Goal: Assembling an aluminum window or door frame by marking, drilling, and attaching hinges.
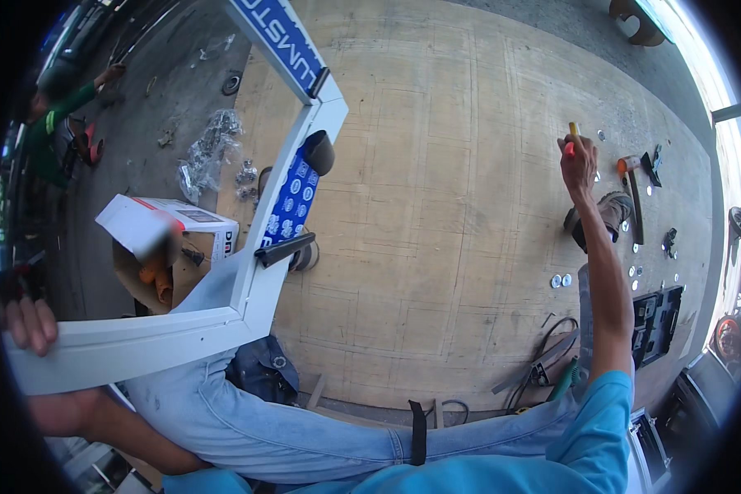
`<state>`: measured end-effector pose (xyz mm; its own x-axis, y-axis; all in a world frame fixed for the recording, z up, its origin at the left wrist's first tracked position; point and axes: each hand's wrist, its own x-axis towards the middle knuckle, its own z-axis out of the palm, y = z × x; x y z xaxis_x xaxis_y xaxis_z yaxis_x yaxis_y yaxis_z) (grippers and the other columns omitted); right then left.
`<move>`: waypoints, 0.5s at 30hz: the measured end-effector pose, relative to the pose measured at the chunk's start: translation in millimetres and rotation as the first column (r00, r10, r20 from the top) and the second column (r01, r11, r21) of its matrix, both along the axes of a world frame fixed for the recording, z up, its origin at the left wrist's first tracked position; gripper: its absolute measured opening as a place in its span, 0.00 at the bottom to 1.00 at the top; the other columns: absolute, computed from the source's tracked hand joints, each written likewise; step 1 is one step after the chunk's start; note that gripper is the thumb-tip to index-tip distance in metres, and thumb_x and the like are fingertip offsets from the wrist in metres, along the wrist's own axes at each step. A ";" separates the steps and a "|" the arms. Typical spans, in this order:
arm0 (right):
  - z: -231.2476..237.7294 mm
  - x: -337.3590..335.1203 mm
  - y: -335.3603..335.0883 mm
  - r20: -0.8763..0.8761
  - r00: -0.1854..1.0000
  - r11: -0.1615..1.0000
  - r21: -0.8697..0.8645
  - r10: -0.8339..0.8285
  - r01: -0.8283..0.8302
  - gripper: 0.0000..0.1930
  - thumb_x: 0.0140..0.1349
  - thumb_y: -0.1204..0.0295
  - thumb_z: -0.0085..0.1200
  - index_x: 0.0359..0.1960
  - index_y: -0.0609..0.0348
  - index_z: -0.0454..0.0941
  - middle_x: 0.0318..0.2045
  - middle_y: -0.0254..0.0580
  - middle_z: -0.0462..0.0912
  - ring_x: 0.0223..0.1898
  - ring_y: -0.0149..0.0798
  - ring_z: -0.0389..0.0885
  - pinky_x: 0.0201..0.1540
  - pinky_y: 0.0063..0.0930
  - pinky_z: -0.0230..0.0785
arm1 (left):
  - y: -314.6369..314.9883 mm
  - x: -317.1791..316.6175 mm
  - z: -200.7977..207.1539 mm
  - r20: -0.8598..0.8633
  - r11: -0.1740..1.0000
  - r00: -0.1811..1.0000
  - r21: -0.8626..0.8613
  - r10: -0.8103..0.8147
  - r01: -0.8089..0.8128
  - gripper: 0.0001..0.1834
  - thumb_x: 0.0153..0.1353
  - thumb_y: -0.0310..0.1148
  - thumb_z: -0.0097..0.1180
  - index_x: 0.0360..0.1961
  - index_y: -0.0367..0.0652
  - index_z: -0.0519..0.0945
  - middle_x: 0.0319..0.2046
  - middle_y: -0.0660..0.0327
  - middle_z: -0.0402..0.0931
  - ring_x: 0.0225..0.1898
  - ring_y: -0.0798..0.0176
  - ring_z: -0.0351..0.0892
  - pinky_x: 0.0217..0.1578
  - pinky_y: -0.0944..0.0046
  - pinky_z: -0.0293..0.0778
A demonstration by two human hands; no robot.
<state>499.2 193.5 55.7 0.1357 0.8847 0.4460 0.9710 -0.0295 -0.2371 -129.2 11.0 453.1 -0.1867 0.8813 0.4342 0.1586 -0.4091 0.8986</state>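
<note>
My left hand (31, 323) is closed over the end of a white window-type frame (165, 333), at the lower left. The frame bends up and away along the left side of the board, with blue printed film (292, 198) on it. Dark curled strips (286, 249) stick out from its profile. My right hand (579, 169) reaches out over the far right of the wooden board. It is closed around a small red-and-yellow tool (571, 140), whose exact kind I cannot make out. My boot (608, 216) is just below that hand.
The large plywood board (420, 165) bears pencil lines. A hammer (634, 198), several round metal discs (561, 281) and an open black tool case (657, 325) lie at right. A cardboard box (185, 235) and clear plastic (210, 152) are at left; another person (58, 132) is beyond.
</note>
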 end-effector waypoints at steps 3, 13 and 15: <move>-15.2 -100.5 -153.2 -0.163 0.902 0.784 -0.448 0.400 -0.429 0.07 0.51 0.71 0.55 0.31 0.57 0.76 0.33 0.50 0.72 0.37 0.52 0.69 0.39 0.43 0.66 | 23.1 42.0 -14.7 0.110 0.973 0.970 -0.065 -0.215 0.223 0.35 0.58 0.55 0.53 0.50 0.35 0.57 0.31 0.59 0.64 0.32 0.65 0.67 0.38 0.66 0.64; 194.5 -128.2 -200.6 -0.591 0.657 0.602 -0.331 0.468 -0.727 0.11 0.53 0.69 0.60 0.36 0.59 0.76 0.39 0.46 0.77 0.44 0.49 0.75 0.47 0.37 0.67 | 36.9 113.7 -79.0 0.392 0.805 0.872 -0.391 -0.293 0.446 0.38 0.57 0.67 0.43 0.43 0.37 0.68 0.24 0.60 0.67 0.25 0.64 0.69 0.31 0.65 0.67; 202.1 -59.5 -190.3 -0.330 0.892 0.893 -0.223 0.308 -0.391 0.10 0.54 0.70 0.58 0.36 0.59 0.76 0.40 0.46 0.77 0.45 0.48 0.74 0.47 0.38 0.66 | 56.0 122.8 -101.3 0.417 0.740 0.845 -0.439 -0.335 0.509 0.39 0.56 0.69 0.42 0.42 0.37 0.68 0.22 0.59 0.69 0.23 0.64 0.70 0.27 0.66 0.69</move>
